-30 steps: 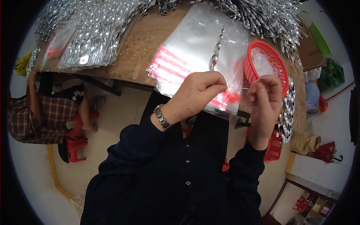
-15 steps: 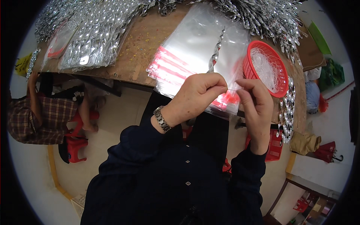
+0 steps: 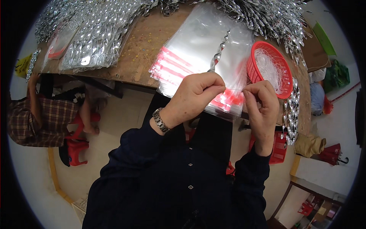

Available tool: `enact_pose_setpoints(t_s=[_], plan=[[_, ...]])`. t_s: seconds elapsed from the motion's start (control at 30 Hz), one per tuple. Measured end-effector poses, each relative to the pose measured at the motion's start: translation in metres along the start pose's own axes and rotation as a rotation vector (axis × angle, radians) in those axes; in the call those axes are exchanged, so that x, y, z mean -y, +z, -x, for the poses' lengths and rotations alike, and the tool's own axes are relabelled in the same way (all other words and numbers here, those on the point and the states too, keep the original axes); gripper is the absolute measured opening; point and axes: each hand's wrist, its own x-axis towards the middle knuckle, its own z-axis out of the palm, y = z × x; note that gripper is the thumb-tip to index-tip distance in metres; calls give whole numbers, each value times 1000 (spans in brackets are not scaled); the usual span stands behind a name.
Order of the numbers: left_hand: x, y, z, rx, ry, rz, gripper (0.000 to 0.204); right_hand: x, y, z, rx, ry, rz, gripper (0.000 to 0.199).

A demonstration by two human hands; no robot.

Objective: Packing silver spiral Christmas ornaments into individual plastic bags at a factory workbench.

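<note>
Two hands are raised close together over the near edge of the table (image 3: 145, 57), and a fine thread (image 3: 233, 90) is stretched taut between them. The left hand (image 3: 194, 97) is closed in a pinch, thumb against forefinger, on the thread's left end; the right hand (image 3: 261, 105) is likewise pinched shut on the right end, the other fingers curled in. Whether a knot or loop is being formed cannot be told, as the thread is too thin to read.

Just beyond the hands a stack of clear bags (image 3: 202, 49) with red strips lies on the table, and a single silver spiral (image 3: 218, 55) rests on top of it. To the right a red basket (image 3: 270, 68) holding a tangle of white thread is set near the table's edge. Heaps of silver spirals (image 3: 95, 34) are spread along the far side, and more are hung off the right edge.

For this step to be done well, the pinch should probably be kept at the fingertips and the tension held even, so that the thread is neither snapped nor let slip. The hands are best kept close to the bags, so the thread can be carried to the spiral without snagging on the basket rim.
</note>
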Motion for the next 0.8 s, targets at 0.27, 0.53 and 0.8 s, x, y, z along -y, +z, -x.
enact_pose_setpoints(t_s=[0.27,0.53,0.8], plan=[[5,-7,1,-55,48,10,11,-11,-6,3,2,11,29,2],[-9,-13,7,86,128,85,6,-14,16,-4,51,-30,-23,22],[-34,-20,18,206,276,66,4,-32,57,-28,104,-283,319,45]])
